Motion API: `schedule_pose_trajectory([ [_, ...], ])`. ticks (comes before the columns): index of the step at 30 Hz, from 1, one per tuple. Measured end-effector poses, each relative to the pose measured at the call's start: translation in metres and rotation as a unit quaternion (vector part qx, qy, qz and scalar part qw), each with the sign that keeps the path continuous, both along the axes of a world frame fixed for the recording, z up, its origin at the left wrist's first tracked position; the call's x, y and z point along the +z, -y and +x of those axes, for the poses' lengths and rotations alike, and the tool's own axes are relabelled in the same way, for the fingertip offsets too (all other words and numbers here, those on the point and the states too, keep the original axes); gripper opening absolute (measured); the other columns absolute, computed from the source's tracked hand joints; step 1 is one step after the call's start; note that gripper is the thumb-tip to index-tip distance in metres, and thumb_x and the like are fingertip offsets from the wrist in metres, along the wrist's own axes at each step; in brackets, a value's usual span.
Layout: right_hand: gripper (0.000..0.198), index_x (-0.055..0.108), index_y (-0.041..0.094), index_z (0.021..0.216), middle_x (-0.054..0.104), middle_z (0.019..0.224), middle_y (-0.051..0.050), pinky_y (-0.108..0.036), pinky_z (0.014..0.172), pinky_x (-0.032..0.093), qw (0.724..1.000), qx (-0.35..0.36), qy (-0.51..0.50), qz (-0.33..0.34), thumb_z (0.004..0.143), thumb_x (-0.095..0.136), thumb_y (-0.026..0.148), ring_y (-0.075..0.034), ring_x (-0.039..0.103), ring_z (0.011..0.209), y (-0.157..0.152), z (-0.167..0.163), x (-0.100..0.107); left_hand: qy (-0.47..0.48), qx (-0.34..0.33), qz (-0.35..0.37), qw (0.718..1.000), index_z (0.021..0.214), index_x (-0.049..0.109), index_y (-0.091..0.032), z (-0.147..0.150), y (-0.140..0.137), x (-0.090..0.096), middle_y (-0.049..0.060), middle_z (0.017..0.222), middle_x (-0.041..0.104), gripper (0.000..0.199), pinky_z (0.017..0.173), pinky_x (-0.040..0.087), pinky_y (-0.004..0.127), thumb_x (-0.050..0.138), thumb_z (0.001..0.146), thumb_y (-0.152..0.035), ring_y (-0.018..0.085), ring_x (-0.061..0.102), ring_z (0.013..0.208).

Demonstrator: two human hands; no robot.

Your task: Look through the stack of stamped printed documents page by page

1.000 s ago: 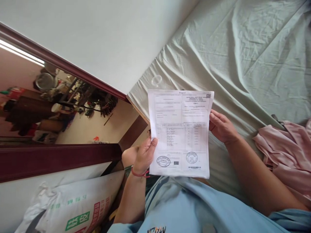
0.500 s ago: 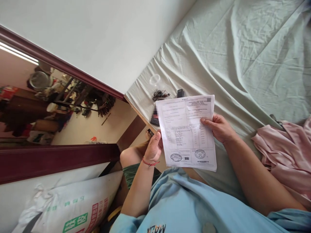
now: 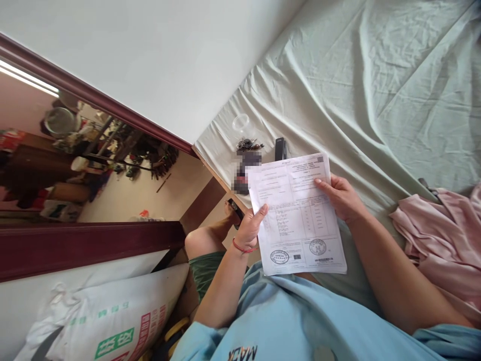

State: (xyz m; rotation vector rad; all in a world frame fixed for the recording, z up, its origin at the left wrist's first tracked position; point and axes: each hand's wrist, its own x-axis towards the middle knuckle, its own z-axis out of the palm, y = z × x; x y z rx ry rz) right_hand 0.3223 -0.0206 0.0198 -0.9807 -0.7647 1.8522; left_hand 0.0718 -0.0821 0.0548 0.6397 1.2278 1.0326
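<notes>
A white printed form [image 3: 293, 215], with lines of text, a table and two dark stamps near its lower edge, is held up in front of my blue shirt. My left hand [image 3: 251, 229], with a red string at the wrist, pinches its left edge, thumb on the face and fingers hidden behind. At the upper right edge my right hand [image 3: 342, 198] grips it the same way, thumb on top. Just beyond the paper lie a black oblong object [image 3: 280, 149] and a partly blurred-out dark item [image 3: 242, 183].
A pale green sheet [image 3: 323, 105] covers the bed. On it are a bunch of keys [image 3: 248, 145], a clear round lid [image 3: 240, 122] and pink cloth [image 3: 439, 235]. A white printed sack [image 3: 112, 311] stands at lower left, below a dark red doorframe [image 3: 90, 245].
The form has shifted slightly right and down, uncovering more of the black object. My left hand has moved right, and its thumb now lies on the paper's face.
</notes>
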Motion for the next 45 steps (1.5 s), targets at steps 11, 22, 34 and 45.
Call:
schedule_pose_trajectory([
  [11, 0.050, 0.073, 0.026, 0.119, 0.080, 0.102, -0.005, -0.033, 0.072, 0.059, 0.998, -0.058, 0.023, 0.028, 0.083, 0.082, 0.059, -0.021, 0.074, 0.082, -0.006, 0.011, -0.003, -0.017, -0.068, -0.046, 0.996, 0.128, 0.075, -0.013, -0.012, 0.017, 0.002, 0.018, 0.127, 0.078, 0.062, 0.119, 0.049, 0.058, 0.090, 0.079, -0.048, 0.042, 0.066, 0.133],
  [22, 0.043, 0.074, 0.024, 0.109, 0.079, 0.094, -0.007, -0.035, 0.070, 0.059, 0.997, -0.063, 0.047, 0.014, 0.086, 0.077, 0.060, -0.023, 0.074, 0.080, -0.006, 0.009, -0.004, 0.041, -0.046, -0.088, 0.994, 0.130, 0.074, -0.012, -0.001, 0.010, -0.007, 0.018, 0.122, 0.080, 0.061, 0.115, 0.052, 0.056, 0.089, 0.080, -0.044, 0.040, 0.071, 0.126],
  [34, 0.045, 0.071, 0.018, 0.083, 0.068, 0.069, -0.006, -0.031, 0.056, 0.044, 0.945, -0.041, 0.317, 0.063, 0.091, 0.060, 0.061, -0.020, 0.060, 0.062, -0.010, 0.008, -0.008, 0.056, -0.059, -0.186, 0.979, 0.109, 0.077, -0.007, -0.007, -0.008, -0.019, 0.019, 0.102, 0.083, 0.041, 0.109, 0.057, 0.052, 0.088, 0.082, -0.036, 0.037, 0.077, 0.112],
  [45, 0.050, 0.053, 0.024, 0.066, 0.055, 0.060, -0.003, -0.032, 0.053, 0.035, 0.915, -0.066, 0.387, 0.089, 0.092, 0.054, 0.066, -0.017, 0.045, 0.056, -0.012, 0.012, -0.007, -0.147, 0.003, 0.002, 0.989, 0.086, 0.071, -0.017, -0.002, -0.033, -0.033, 0.005, 0.090, 0.079, 0.052, 0.092, 0.055, 0.038, 0.085, 0.071, -0.065, 0.027, 0.073, 0.100],
])
